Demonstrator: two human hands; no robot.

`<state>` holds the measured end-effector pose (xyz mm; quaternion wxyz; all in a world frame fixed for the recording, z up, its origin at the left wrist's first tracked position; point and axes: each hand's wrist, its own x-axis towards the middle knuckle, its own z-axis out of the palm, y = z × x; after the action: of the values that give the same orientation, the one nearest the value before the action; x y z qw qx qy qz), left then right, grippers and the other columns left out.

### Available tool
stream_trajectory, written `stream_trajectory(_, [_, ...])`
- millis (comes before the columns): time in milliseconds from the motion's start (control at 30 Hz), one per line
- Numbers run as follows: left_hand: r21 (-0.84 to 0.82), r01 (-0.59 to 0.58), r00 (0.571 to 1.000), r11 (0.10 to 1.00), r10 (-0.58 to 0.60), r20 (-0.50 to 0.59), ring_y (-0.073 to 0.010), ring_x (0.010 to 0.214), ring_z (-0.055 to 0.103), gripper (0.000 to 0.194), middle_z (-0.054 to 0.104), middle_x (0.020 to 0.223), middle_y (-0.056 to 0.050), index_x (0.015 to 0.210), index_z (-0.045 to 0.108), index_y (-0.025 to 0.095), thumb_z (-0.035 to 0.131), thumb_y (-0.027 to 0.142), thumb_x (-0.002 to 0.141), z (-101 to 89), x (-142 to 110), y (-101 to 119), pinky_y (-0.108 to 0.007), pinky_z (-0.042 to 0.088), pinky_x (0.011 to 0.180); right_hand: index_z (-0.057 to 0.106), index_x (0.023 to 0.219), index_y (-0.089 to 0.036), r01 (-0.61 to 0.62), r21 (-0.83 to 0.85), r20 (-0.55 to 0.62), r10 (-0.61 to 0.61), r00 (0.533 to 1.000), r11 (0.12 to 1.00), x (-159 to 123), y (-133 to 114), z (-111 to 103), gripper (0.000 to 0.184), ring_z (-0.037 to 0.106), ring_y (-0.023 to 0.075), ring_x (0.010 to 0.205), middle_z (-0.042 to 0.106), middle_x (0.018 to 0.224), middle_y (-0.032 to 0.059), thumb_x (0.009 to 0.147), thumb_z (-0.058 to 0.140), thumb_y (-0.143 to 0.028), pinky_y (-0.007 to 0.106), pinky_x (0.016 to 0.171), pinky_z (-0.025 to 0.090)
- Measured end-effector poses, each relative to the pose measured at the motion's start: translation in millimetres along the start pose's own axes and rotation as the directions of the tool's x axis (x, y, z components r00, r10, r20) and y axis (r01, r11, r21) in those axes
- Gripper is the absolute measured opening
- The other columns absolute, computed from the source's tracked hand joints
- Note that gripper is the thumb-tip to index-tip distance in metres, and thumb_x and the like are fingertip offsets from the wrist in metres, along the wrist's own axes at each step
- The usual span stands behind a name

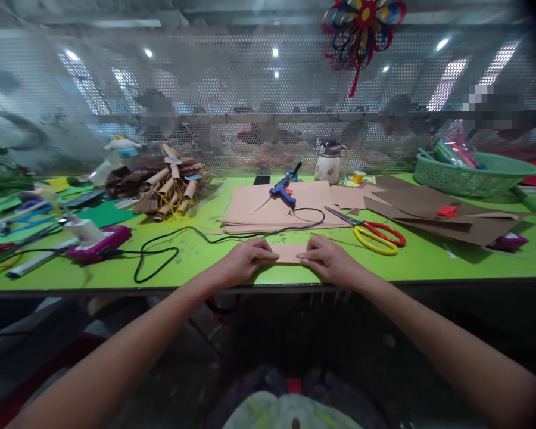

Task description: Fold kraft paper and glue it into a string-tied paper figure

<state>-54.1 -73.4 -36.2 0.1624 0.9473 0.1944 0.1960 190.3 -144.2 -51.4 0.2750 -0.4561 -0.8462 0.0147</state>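
Between my two hands lies a small strip of tan paper (287,253), close to the front edge of the green table. My left hand (246,260) pinches its left end and my right hand (326,260) pinches its right end. Just behind the strip is a stack of tan paper sheets (245,205), with a blue glue gun (284,190) resting on it. Scissors (377,236) with one red and one yellow handle lie to the right of my right hand, their blades toward the stack.
A black cord (196,232) loops across the table toward a purple power strip (100,244). Rolled brown paper pieces (174,185) are piled at left. Brown sheets (433,208), a green basket (473,176) and a bottle (327,164) stand behind, before a perforated metal screen.
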Motion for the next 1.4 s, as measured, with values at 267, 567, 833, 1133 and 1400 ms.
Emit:
stream_trajectory(267, [0.057, -0.022, 1.0, 0.998, 0.022, -0.003, -0.014, 0.082, 0.052, 0.03, 0.057, 0.087, -0.008, 0.106, 0.066, 0.022, 0.039, 0.024, 0.091, 1.9, -2, 5, -0.025, 0.042, 0.071, 0.071, 0.091, -0.018, -0.003, -0.02, 0.017, 0.003, 1.0, 1.0, 1, 1, 1, 0.025, 0.046, 0.0183, 0.078, 0.053, 0.078, 0.0073, 0.089, 0.049, -0.029, 0.032, 0.069, 0.039])
stream_trajectory(567, [0.356, -0.107, 0.992, 0.928, 0.076, 0.099, -0.0164, 0.08, 0.048, 0.027, 0.054, 0.087, -0.008, 0.102, 0.063, 0.017, 0.04, 0.015, 0.088, -5.1, -3, 28, -0.029, 0.04, 0.077, 0.059, 0.115, -0.023, 0.082, -0.134, 0.106, -0.068, 0.992, 0.988, -8, -8, -13, 0.033, 0.046, 0.017, 0.08, 0.052, 0.086, 0.0068, 0.088, 0.045, -0.012, 0.027, 0.067, 0.038])
stream_trajectory(833, [0.471, -0.086, 0.994, 0.878, 0.042, 0.102, -0.0185, 0.085, 0.046, 0.031, 0.053, 0.091, -0.007, 0.112, 0.057, 0.018, 0.038, 0.011, 0.088, 3.5, -4, 24, -0.033, 0.038, 0.083, 0.059, 0.113, -0.02, 0.117, -0.222, 0.14, -0.087, 0.986, 0.968, -15, -13, -21, 0.027, 0.045, 0.0194, 0.086, 0.055, 0.092, 0.0094, 0.088, 0.048, -0.021, 0.031, 0.073, 0.038])
stream_trajectory(1133, [0.479, -0.099, 0.993, 0.872, 0.054, 0.107, -0.016, 0.08, 0.048, 0.026, 0.053, 0.087, -0.006, 0.1, 0.063, 0.021, 0.039, 0.016, 0.09, -2.9, 1, 20, -0.026, 0.037, 0.068, 0.062, 0.105, -0.017, 0.033, -0.123, 0.092, -0.022, 0.996, 0.992, -21, -14, -24, 0.024, 0.047, 0.0194, 0.091, 0.057, 0.099, 0.0097, 0.09, 0.045, -0.023, 0.033, 0.08, 0.04])
stream_trajectory(1400, [0.609, -0.205, 0.969, 0.766, 0.073, 0.235, -0.0192, 0.074, 0.052, 0.011, 0.056, 0.077, -0.008, 0.082, 0.062, 0.013, 0.051, 0.013, 0.082, -9.3, 15, 34, -0.028, 0.038, 0.061, 0.066, 0.08, -0.012, 0.178, -0.416, 0.368, -0.013, 0.93, 0.892, 16, -29, -29, 0.012, 0.05, 0.0196, 0.078, 0.059, 0.078, 0.0101, 0.078, 0.054, -0.009, 0.027, 0.062, 0.034])
